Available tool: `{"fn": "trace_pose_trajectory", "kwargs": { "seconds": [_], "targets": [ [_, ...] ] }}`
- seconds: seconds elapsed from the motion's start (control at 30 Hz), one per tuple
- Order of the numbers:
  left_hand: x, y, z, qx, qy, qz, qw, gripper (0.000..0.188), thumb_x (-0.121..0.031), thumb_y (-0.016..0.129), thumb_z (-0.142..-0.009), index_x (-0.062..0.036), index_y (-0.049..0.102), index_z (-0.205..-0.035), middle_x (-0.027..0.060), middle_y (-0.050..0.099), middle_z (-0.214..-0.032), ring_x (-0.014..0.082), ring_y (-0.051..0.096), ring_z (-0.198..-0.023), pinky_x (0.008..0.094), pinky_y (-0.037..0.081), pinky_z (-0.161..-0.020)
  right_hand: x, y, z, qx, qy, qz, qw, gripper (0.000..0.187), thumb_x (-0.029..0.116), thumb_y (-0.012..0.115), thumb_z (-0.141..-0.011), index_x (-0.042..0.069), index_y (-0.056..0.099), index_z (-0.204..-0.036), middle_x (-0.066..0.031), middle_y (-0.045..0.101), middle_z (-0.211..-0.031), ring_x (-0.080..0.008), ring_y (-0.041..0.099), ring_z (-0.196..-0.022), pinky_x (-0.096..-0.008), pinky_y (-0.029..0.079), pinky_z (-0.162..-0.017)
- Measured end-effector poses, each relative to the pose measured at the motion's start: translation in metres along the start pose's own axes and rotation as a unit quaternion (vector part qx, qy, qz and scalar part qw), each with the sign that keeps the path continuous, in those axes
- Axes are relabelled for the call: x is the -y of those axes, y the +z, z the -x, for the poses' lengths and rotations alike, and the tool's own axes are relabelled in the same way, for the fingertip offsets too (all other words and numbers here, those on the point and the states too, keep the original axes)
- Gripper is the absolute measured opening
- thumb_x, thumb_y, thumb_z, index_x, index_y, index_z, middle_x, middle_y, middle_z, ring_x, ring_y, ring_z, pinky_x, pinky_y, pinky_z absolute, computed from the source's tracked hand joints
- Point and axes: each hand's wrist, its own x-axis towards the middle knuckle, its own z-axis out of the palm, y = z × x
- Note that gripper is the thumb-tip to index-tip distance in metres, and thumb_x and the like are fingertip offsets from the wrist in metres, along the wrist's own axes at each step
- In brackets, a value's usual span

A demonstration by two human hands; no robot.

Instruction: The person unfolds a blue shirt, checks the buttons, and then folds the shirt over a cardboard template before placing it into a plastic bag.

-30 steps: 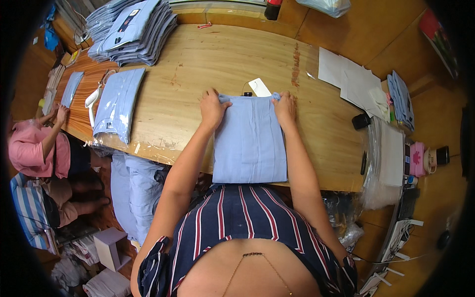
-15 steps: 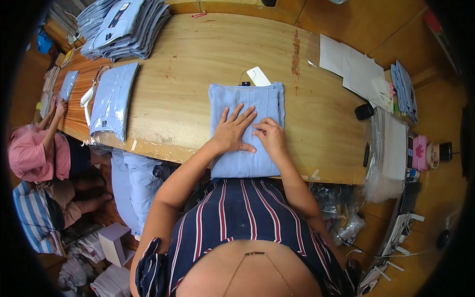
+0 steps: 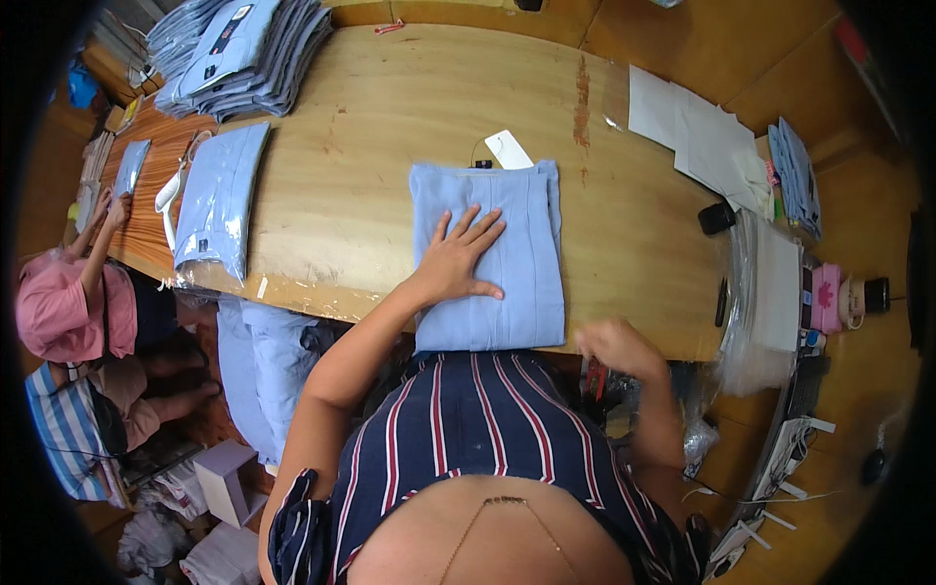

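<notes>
A light blue folded garment lies flat near the front edge of the table, with a white hang tag on a dark string sticking out past its far edge. My left hand rests palm down on it, fingers spread. Off the garment's near right corner, my right hand is over the table's front edge, smeared by motion. Just below that hand shows a small red and dark object; whether the hand holds it cannot be made out.
Bagged folded blue garments stand in a tall stack at the far left, with one bagged garment nearer. White sheets and clear plastic bags lie on the right. At far left, a person in a pink top handles a blue packet.
My right hand has left the garment's right side and moved right and toward me, past the table's front edge. The left hand stays spread on the cloth.
</notes>
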Motion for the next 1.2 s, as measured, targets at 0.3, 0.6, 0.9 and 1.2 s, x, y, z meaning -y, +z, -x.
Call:
{"fn": "trace_pose_trajectory", "kwargs": {
  "seconds": [0.3,0.6,0.9,1.2],
  "targets": [
    [0.079,-0.026,-0.041,-0.178,-0.342,0.019,0.922,0.058,-0.034,0.077,-0.055,0.0063,0.056,-0.090,0.0228,0.053,-0.089,0.0328,0.053,-0.085,0.0383,0.044,-0.072,-0.029,-0.050,-0.163,-0.317,0.083,0.031,0.944,0.049,0.043,0.060,-0.072,-0.002,0.059,-0.091,-0.0208,0.059,-0.088,-0.0306,0.056,-0.081,-0.0352,0.043,-0.071],
    [0.086,-0.034,-0.073,-0.059,-0.343,0.034,0.937,0.048,-0.024,0.080,-0.049,0.0037,0.058,-0.082,0.0223,0.058,-0.092,0.0335,0.057,-0.086,0.0358,0.046,-0.073,-0.025,-0.057,-0.216,-0.302,0.086,-0.035,0.949,0.052,0.025,0.076,-0.057,-0.002,0.054,-0.095,-0.0182,0.059,-0.096,-0.0328,0.056,-0.088,-0.0362,0.045,-0.076],
    [0.055,-0.120,-0.087,-0.182,-0.154,0.475,0.847,0.058,-0.003,0.076,-0.056,-0.0014,0.051,-0.108,0.0052,0.058,-0.091,0.0142,0.055,-0.084,0.0255,0.044,-0.075,0.051,-0.119,-0.147,-0.396,-0.145,-0.266,0.867,0.037,-0.001,0.070,-0.063,0.000,0.053,-0.096,-0.0066,0.060,-0.083,-0.0118,0.056,-0.075,-0.0239,0.046,-0.065],
    [0.004,-0.115,-0.032,-0.220,0.132,0.149,0.955,0.029,0.012,0.060,-0.058,-0.0031,0.052,-0.082,0.0087,0.053,-0.082,0.0216,0.050,-0.071,0.0291,0.041,-0.060,0.042,-0.073,-0.069,-0.475,-0.282,0.090,0.829,0.026,-0.008,0.061,-0.060,0.003,0.059,-0.083,-0.0094,0.061,-0.085,-0.0237,0.060,-0.082,-0.0299,0.047,-0.067]
  ]
}}
